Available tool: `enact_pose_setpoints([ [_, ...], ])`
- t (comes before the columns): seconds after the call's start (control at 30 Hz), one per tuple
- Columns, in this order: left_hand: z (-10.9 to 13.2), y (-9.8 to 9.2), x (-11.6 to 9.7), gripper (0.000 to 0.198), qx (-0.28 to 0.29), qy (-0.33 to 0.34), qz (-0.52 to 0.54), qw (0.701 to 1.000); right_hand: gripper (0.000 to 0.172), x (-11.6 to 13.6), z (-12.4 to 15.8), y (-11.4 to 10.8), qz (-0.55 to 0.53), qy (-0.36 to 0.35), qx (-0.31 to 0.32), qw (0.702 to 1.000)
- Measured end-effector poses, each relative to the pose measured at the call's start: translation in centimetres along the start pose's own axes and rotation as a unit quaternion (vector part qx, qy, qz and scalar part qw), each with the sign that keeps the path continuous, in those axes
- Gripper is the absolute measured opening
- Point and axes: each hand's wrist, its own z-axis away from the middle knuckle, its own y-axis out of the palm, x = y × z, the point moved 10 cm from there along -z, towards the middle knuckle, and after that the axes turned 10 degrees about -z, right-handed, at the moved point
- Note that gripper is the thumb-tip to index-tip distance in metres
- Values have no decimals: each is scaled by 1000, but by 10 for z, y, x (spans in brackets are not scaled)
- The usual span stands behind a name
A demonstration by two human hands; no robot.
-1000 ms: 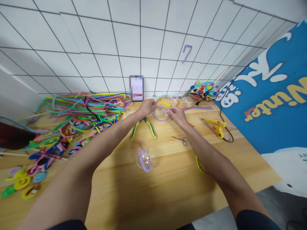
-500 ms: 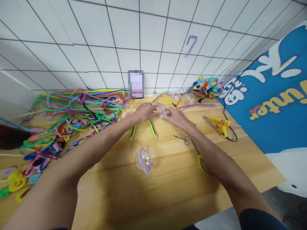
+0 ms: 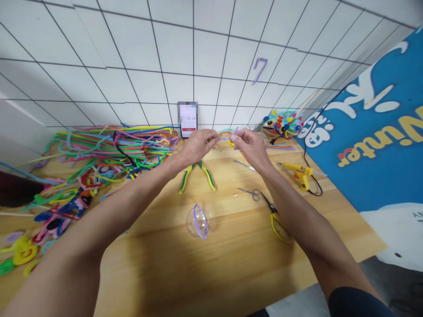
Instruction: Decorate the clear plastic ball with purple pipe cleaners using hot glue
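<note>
Beyond the pliers [image 3: 208, 177], my right hand [image 3: 250, 144] pinches the purple strip [image 3: 226, 139]; my left hand [image 3: 199, 144], grip unclear, should steady it.

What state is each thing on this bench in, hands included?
Purple pipe cleaner, bent, pinched in the right hand
Left hand, fingers bunched, grip unclear
Pliers, handles spread
Clear plastic ball, resting, purple ring across it
Phone, upright, screen lit
Hot glue gun, lying on its side
Small scissors, closed
Yellow-handled scissors, apparently closed
Assorted pipe cleaners, piled
</note>
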Motion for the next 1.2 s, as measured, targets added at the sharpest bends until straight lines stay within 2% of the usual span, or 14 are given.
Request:
enact_pose_setpoints([
  [0.07,0,-9,8,23,-18,-40,36,998,25,6,-1,-10,-20,-12,-30,999],
  [0.13,2,-8,10,21,-7,-52,49,997,28,0,-1,-16,-38,-5,-47,998],
  [0.23,9,6,7,20,38,-37,13,999,30,-21,1,-18,-65,21,-43,997],
  [0.37,17,36,8,33,112,-14,-54,992,28,-48,8,-23,-33,53,-34,997],
  [0.47,21,53,13,33,148,-3,-51,988,20,-61,19,-16,47,49,38,997],
  [0.53,23,60,18,28,164,-4,-42,986,21,-62,31,-2,119,3,111,987],
  [0.67,22,63,31,21,168,-27,-5,985,44,-64,56,38,252,-93,237,934],
  [0.77,15,58,41,18,154,-49,41,986,31,-71,59,58,305,-89,277,907],
  [0.87,8,49,53,16,137,-79,98,983,19,-70,47,61,269,-68,260,925],
  [0.93,5,40,61,20,113,-101,133,980,17,-68,32,48,195,-36,200,960],
  [1.0,7,28,71,32,62,-140,200,968,16,-70,20,29,98,24,122,987],
  [1.1,18,21,82,62,3,-210,313,926,24,-74,13,12,-32,98,54,993],
  [1.13,22,23,81,66,3,-222,333,917,28,-72,13,10,-60,110,47,991],
  [1.2,28,28,72,61,26,-224,344,912,31,-68,14,12,-87,122,47,988],
])
